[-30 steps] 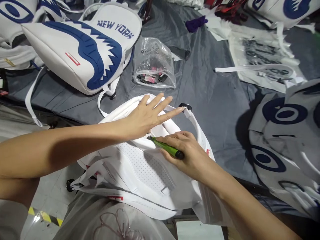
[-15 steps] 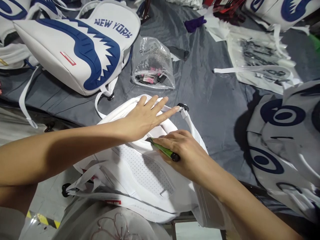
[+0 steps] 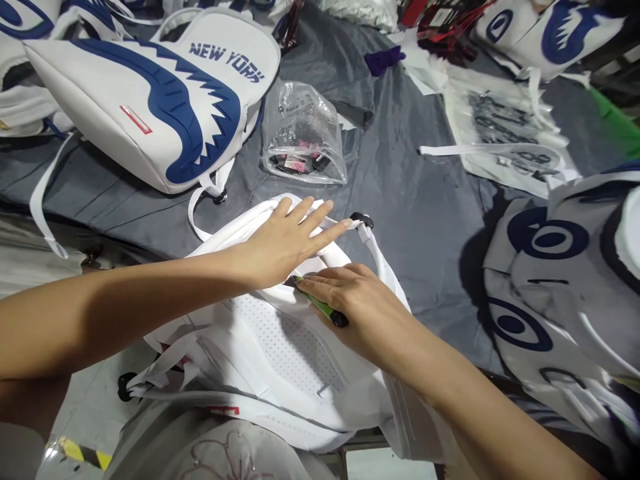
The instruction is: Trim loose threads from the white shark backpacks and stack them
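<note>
Pressing flat, left hand (image 3: 287, 240) unmoved; right hand (image 3: 350, 303) w/ green tool (image 3: 323, 308) slid slightly left (on white backpack (image 3: 280, 347)).

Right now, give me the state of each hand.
Left hand: open, flat on the white backpack.
Right hand: closed on the green tool, tip against the backpack.

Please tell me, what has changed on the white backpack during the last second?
The right hand slid the green tool a little leftward along the white backpack, toward the left hand. The left hand stays pressed flat on top; nothing was let go.
</note>
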A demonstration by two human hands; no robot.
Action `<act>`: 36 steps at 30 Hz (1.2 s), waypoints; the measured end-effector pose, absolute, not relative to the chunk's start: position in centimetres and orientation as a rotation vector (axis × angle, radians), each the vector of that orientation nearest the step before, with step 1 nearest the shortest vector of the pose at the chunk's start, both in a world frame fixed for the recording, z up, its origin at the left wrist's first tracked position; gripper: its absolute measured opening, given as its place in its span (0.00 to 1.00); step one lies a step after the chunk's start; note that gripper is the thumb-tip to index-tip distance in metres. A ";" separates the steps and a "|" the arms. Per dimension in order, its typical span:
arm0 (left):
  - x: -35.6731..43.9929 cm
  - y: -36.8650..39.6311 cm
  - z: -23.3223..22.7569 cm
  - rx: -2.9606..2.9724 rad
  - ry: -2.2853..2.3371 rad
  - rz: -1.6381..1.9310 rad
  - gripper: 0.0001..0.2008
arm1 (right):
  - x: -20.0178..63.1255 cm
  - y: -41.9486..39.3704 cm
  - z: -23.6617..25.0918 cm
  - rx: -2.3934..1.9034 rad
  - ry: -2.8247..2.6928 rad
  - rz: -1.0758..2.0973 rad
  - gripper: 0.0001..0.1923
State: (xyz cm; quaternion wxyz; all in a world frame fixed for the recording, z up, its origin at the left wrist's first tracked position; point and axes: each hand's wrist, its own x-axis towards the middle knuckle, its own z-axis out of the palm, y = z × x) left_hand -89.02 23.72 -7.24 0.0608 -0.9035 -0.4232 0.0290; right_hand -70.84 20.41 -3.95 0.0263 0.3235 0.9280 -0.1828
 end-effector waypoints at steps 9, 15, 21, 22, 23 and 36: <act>-89.1 23.4 -7.2 -2.741 -1.353 0.017 0.36 | -70.3 20.2 -4.9 1.131 2.951 -0.608 0.09; -89.1 23.4 -7.2 -2.756 -1.376 0.035 0.37 | -70.9 19.2 -5.6 1.295 3.000 -0.654 0.07; -89.2 23.3 -7.0 -2.745 -1.373 0.072 0.39 | -71.3 19.2 -5.6 1.316 3.002 -0.622 0.06; -89.2 23.3 -7.0 -2.742 -1.368 0.071 0.39 | -71.3 19.2 -5.6 1.315 3.006 -0.607 0.06; -89.2 23.4 -7.0 -2.741 -1.364 0.070 0.39 | -71.3 19.1 -5.6 1.318 3.012 -0.598 0.07; -89.4 23.2 -6.7 -2.760 -1.383 0.087 0.40 | -71.5 18.8 -5.3 1.375 2.928 -0.610 0.08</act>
